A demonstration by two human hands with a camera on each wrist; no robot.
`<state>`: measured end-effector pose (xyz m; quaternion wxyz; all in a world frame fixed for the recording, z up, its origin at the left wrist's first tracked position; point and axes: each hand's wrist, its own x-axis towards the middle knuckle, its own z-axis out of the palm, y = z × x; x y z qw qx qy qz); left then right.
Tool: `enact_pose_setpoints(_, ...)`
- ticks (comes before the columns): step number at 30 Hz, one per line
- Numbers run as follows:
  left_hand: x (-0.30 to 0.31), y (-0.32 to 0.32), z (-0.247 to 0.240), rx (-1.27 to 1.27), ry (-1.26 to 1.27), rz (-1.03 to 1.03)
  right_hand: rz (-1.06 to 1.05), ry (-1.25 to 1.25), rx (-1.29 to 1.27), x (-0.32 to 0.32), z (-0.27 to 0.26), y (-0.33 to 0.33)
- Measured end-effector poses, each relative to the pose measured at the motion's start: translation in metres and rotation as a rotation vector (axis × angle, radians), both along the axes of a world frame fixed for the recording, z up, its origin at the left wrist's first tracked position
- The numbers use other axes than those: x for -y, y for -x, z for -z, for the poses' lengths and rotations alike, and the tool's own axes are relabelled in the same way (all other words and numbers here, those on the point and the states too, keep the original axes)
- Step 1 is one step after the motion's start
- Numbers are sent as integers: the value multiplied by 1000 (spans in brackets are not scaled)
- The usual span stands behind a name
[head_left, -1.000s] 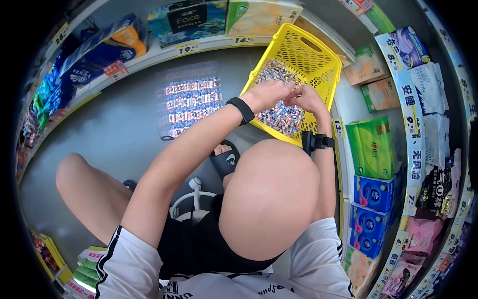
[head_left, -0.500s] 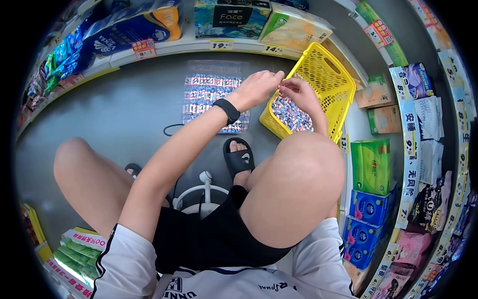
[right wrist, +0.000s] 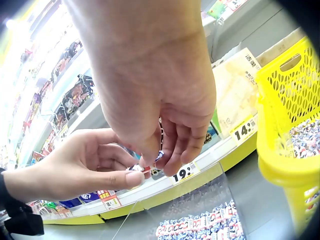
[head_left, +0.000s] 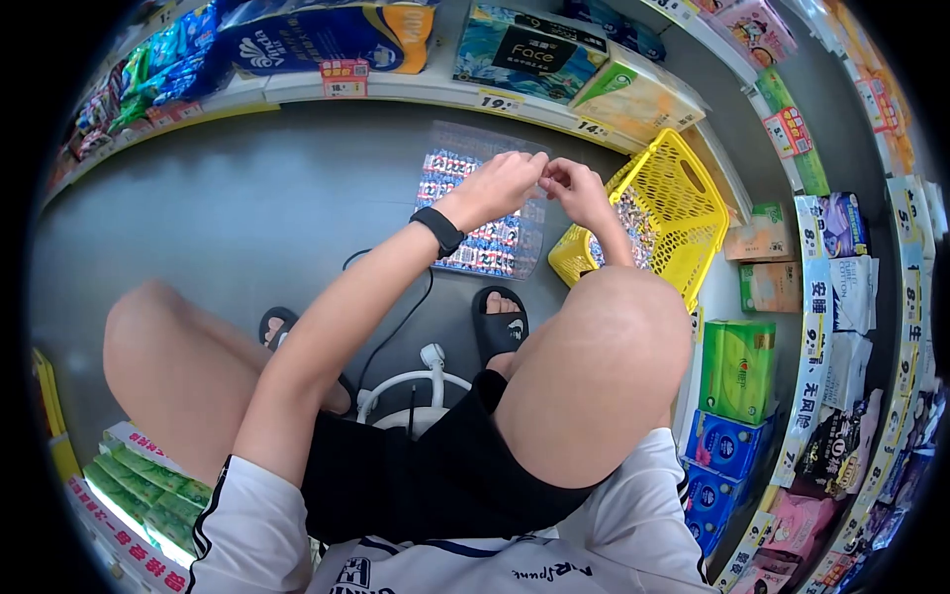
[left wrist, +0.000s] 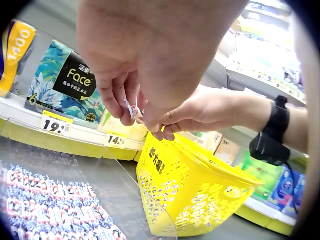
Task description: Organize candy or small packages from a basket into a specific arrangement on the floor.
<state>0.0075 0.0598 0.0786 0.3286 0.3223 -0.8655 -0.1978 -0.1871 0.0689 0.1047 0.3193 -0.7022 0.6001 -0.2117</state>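
Fingertip to fingertip, my left hand (head_left: 497,185) and right hand (head_left: 582,195) meet above a clear plastic box (head_left: 463,134). Between them a small wrapped candy (right wrist: 135,168), white with red and blue, is pinched by the left thumb and fingers. The right fingers pinch at a blue twisted wrapper end (right wrist: 160,155) beside it. In the left wrist view, a wrapper (left wrist: 131,110) shows at the left fingertips. Neat rows of similar candies (left wrist: 52,205) fill the box. To the right, a yellow basket (head_left: 569,259) holds a loose heap of candies (right wrist: 306,137).
Shelves with tissue packs (head_left: 529,54) and price tags curve along the back and right. A green tissue pack (head_left: 737,371) stands on the right shelf. A black cable (head_left: 396,337) crosses the floor near the sandalled feet and a white stool base (head_left: 430,361).
Both hands have come out of the yellow basket and moved left over the clear box, with a candy between the fingers. The head view has swung left.
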Motion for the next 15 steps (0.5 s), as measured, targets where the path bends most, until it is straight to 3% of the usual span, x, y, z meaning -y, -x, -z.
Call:
enact_pose_setpoints(3,1,-18,11,-32,9,-78,-47,15,-4,9,13,-14)
enact_pose_setpoints(8,4,-47,34,163,-77,-146,-106,15,-31,21,36,-34)
enact_pose_setpoints(10,0,-57,44,96,-5,-160,-101,-54,-39,26,40,-43)
enact_pose_setpoints(15,-1,-65,63,137,-213,-212,-125,-83,3,32,54,-59)
